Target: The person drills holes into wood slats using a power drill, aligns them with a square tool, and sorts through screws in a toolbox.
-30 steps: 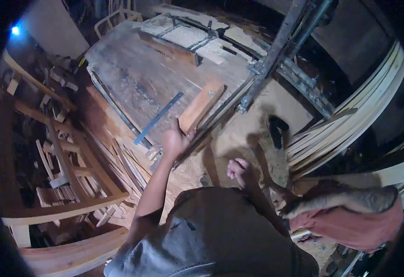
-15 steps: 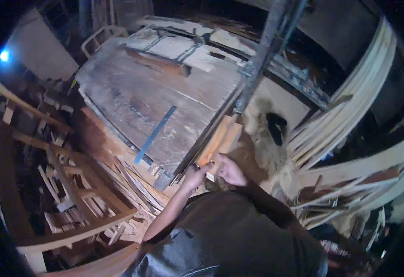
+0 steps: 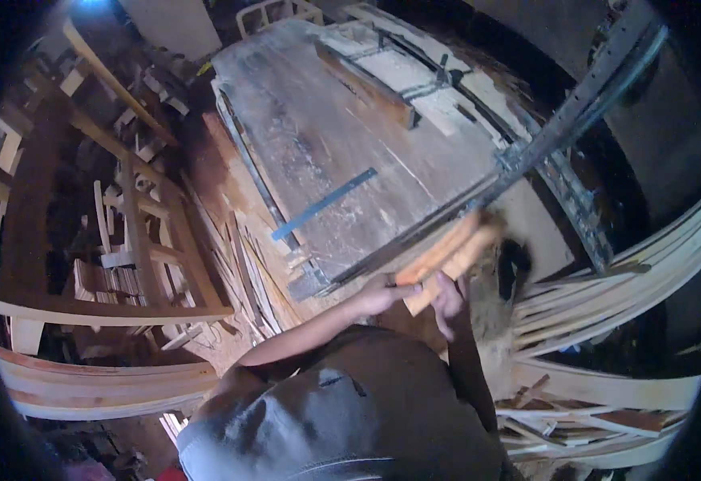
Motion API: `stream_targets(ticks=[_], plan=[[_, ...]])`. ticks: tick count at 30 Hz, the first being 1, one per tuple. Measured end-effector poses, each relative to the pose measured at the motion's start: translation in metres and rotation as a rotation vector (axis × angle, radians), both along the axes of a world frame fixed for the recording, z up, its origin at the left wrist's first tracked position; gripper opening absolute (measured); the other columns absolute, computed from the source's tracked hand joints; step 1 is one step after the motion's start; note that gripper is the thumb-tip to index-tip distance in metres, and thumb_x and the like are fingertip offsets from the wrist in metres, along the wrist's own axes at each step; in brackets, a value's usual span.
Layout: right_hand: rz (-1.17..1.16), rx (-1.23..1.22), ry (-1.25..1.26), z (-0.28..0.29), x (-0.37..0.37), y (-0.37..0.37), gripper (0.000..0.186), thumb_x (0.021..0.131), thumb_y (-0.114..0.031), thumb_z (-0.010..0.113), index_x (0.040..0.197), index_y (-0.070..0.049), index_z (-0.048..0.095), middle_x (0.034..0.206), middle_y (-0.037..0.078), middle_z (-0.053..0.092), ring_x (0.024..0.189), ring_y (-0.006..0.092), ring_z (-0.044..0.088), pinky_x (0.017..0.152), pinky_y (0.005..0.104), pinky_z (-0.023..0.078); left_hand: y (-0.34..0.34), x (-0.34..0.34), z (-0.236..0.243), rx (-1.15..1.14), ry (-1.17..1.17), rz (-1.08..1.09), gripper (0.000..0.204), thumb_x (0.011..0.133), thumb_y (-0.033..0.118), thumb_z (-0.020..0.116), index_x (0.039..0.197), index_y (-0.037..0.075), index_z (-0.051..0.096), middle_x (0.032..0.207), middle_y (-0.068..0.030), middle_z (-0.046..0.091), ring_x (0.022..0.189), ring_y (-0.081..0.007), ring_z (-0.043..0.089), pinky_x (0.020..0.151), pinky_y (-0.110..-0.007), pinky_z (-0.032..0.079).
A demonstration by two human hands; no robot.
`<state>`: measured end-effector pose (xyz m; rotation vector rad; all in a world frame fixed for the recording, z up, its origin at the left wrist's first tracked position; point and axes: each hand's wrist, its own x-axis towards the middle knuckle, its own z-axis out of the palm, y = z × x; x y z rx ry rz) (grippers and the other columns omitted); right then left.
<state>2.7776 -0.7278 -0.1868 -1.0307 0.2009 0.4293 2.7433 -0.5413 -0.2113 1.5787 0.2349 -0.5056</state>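
I hold a pale orange wooden piece (image 3: pixel 456 255) in front of my body, beside the near right edge of the table. It has a dark lengthwise line down its middle; I cannot tell whether it is one grooved piece or two strips together. My left hand (image 3: pixel 384 295) grips its near end from the left, thumb on top. On the right side, my right hand (image 3: pixel 449 301) closes round the same end. The far end is smeared by motion. On the worn worktable (image 3: pixel 286 120) beyond lies a flat bluish metal strip (image 3: pixel 326 204).
A brown wooden bar (image 3: pixel 366 84) lies toward the table's far side. A metal beam (image 3: pixel 575 96) slants across the right. Curved wooden strips (image 3: pixel 607 297) are stacked at right. Wooden frames (image 3: pixel 150 232) stand at left, with thin offcuts (image 3: pixel 246 280) on the floor between.
My view has swung, so the table and metal strip sit farther right and higher. Both hands still hold the wooden piece, which has tilted further rightward.
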Motion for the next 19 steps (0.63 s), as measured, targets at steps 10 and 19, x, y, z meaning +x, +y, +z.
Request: stream_targets(ticks=[10, 19], plan=[[0.352, -0.014, 0.197, 0.023, 0.072, 0.044, 0.030, 0.093, -0.032, 0.056, 0.107, -0.006, 0.052, 0.077, 0.011, 0.063, 0.063, 0.0242, 0.064, 0.059, 0.0362, 0.053, 0.041, -0.013, 0.047, -0.243, 0.106, 0.538, 0.056, 0.090, 0.057, 0.055, 0.100, 0.004, 0.071, 0.053, -0.0040, 0.050, 0.045, -0.0149, 0.047, 0.043, -0.030, 0.036], [0.314, -0.382, -0.103, -0.025, 0.075, 0.087, 0.049, 0.090, -0.044, 0.061, 0.117, -0.005, 0.052, 0.088, 0.010, 0.064, 0.076, 0.0218, 0.066, 0.067, 0.0333, 0.055, 0.072, -0.007, 0.082, 0.990, 0.207, -0.048, 0.075, 0.082, 0.072, 0.051, 0.091, 0.001, 0.073, 0.086, -0.0289, 0.068, 0.087, -0.0420, 0.068, 0.081, -0.051, 0.052]])
